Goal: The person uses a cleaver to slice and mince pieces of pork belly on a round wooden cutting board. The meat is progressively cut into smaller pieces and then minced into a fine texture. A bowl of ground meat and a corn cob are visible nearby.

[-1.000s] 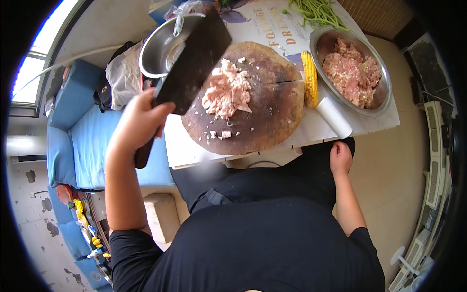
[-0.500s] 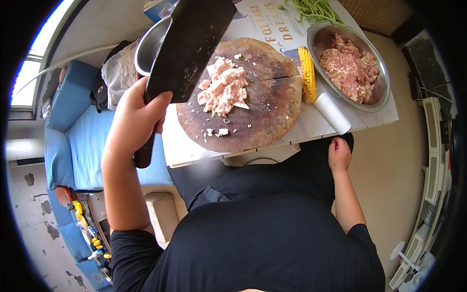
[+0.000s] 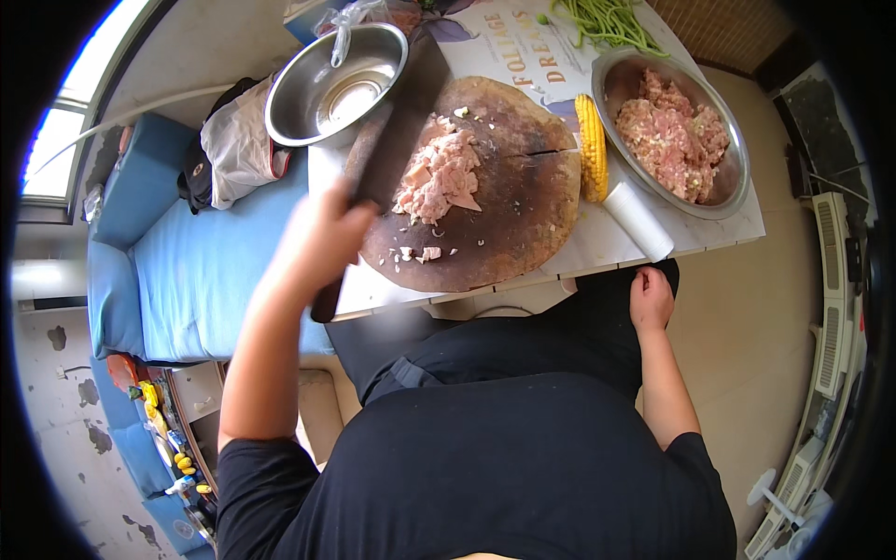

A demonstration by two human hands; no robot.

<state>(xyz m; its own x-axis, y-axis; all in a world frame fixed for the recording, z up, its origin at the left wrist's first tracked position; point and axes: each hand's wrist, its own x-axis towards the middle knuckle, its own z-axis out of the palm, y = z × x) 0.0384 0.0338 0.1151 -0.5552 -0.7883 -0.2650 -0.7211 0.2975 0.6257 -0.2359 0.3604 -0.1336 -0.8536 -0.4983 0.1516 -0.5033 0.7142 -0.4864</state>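
Observation:
My left hand, slightly blurred, is wrapped round the handle of a dark, broad cleaver. The blade is nearly edge-on to the view, over the left side of a round wooden chopping board. Just right of the blade lies a heap of chopped pale pink meat, with small scraps scattered about it. Away from the board, my right hand rests on my thigh below the table edge, fingers curled, with nothing visible in them.
Right of the board are a yellow corn cob, a white plastic roll and a steel bowl of minced meat. Green beans lie behind. Another steel bowl stands at the back left, beyond a blue sofa.
My left hand has moved right, and the cleaver has turned from showing its broad face to nearly edge-on, exposing the steel bowl behind. My right hand stays put.

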